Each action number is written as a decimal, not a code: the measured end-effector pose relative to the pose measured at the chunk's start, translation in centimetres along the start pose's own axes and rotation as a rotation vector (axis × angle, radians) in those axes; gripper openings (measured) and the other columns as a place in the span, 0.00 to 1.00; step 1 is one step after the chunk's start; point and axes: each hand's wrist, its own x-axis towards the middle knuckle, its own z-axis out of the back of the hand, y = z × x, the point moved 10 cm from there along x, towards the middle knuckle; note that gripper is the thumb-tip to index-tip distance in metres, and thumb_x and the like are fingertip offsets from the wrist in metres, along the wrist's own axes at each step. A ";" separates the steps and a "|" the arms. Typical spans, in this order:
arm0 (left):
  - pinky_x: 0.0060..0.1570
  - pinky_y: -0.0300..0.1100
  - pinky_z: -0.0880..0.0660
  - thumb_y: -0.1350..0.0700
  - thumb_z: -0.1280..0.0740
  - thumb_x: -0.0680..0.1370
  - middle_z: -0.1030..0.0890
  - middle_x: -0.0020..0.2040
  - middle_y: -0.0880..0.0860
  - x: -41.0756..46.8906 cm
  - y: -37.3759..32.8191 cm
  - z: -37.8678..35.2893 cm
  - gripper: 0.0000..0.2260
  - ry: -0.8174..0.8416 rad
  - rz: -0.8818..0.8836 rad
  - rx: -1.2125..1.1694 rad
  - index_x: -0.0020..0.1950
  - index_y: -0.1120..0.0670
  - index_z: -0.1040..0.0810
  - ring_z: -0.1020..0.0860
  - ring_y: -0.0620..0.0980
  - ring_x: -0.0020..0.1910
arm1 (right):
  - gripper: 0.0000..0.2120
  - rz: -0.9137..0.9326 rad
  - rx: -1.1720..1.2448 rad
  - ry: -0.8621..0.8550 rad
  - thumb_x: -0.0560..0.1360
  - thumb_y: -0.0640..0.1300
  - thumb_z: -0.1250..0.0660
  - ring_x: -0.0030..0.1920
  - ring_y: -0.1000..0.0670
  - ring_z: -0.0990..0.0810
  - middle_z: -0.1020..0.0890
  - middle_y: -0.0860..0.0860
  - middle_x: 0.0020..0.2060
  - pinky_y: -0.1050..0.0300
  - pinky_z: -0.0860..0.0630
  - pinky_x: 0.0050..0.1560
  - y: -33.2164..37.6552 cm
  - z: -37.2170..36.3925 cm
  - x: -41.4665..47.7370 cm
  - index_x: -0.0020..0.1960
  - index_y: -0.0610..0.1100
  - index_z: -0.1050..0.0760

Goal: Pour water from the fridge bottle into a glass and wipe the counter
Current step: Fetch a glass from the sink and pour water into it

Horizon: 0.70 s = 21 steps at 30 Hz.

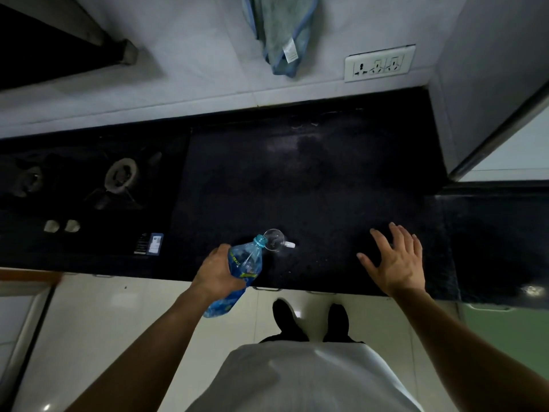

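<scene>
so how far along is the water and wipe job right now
Done: the blue bottle is out, uncapped, and the glass stands on the counter.
In hand: the left hand tilts the bottle's mouth over the glass; the right hand is spread open.
Left: wiping; the cloth hangs on the wall.

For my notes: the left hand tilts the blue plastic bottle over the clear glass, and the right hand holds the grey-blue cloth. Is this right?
Not quite. In the head view the right hand rests open on the black counter; the grey-blue cloth hangs on the wall. The rest holds.
</scene>
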 end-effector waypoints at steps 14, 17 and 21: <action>0.55 0.47 0.22 0.55 0.18 0.61 0.22 0.56 0.52 0.1 0.0 -0.3 0.30 0.038 -0.002 -0.024 0.60 0.52 0.27 0.22 0.51 0.54 | 0.34 0.002 -0.010 0.009 0.76 0.71 0.49 0.76 0.39 0.42 0.37 0.39 0.75 0.37 0.46 0.77 0.0 -0.3 0.0 0.74 0.52 0.37; 0.53 0.45 0.23 0.54 0.19 0.61 0.22 0.55 0.51 0.0 0.0 -0.4 0.30 0.049 0.004 -0.016 0.59 0.52 0.27 0.22 0.50 0.53 | 0.34 0.000 -0.012 0.009 0.75 0.71 0.48 0.76 0.39 0.42 0.36 0.39 0.75 0.37 0.46 0.77 0.0 -0.2 0.0 0.74 0.52 0.36; 0.49 0.43 0.24 0.54 0.19 0.61 0.22 0.54 0.51 0.0 0.2 -0.5 0.29 0.065 0.021 -0.024 0.57 0.51 0.28 0.21 0.50 0.52 | 0.34 0.001 -0.016 -0.001 0.75 0.71 0.48 0.76 0.38 0.41 0.36 0.39 0.74 0.37 0.45 0.76 0.0 -0.1 0.1 0.73 0.52 0.36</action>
